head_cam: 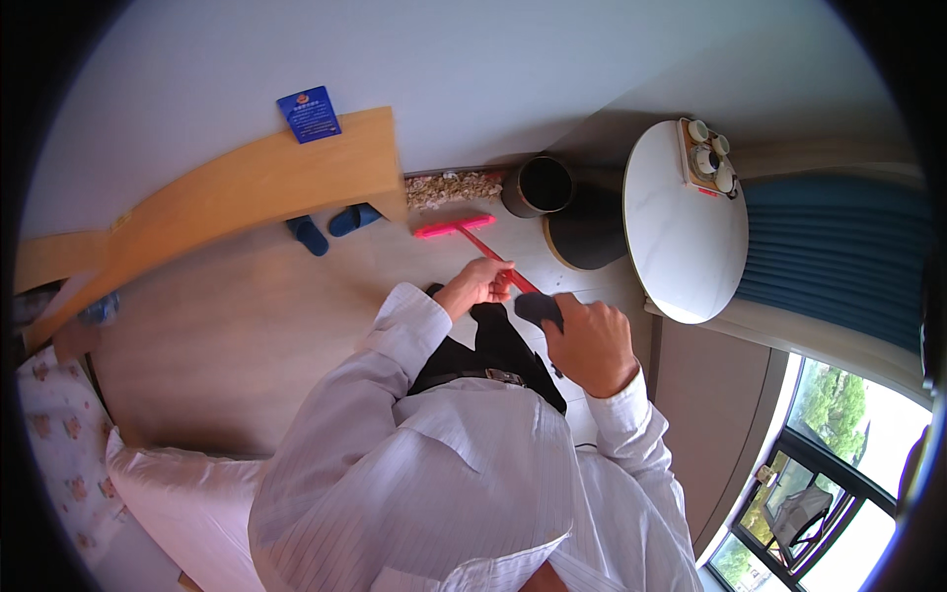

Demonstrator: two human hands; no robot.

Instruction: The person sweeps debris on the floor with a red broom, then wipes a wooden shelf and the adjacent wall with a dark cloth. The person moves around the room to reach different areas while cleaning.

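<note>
My right hand (592, 344) is closed around the dark grip at the upper end of a long-handled pink floor broom (455, 226). Lower on its red handle, the fingers of my left hand (477, 285) curl around the shaft. The wide, narrow pink head rests on the light floor, just in front of a heap of light-brown loose bits (451, 190) along the wall. I cannot tell what these bits are. The handle runs diagonally from the head up toward my body.
A black waste bin (546, 185) stands right of the heap, beside the dark base of a round white table (684, 229). On the table is a tea tray (699, 166). Blue slippers (355, 219) lie under a wooden desk (296, 174). A white pillow (192, 496) is at lower left.
</note>
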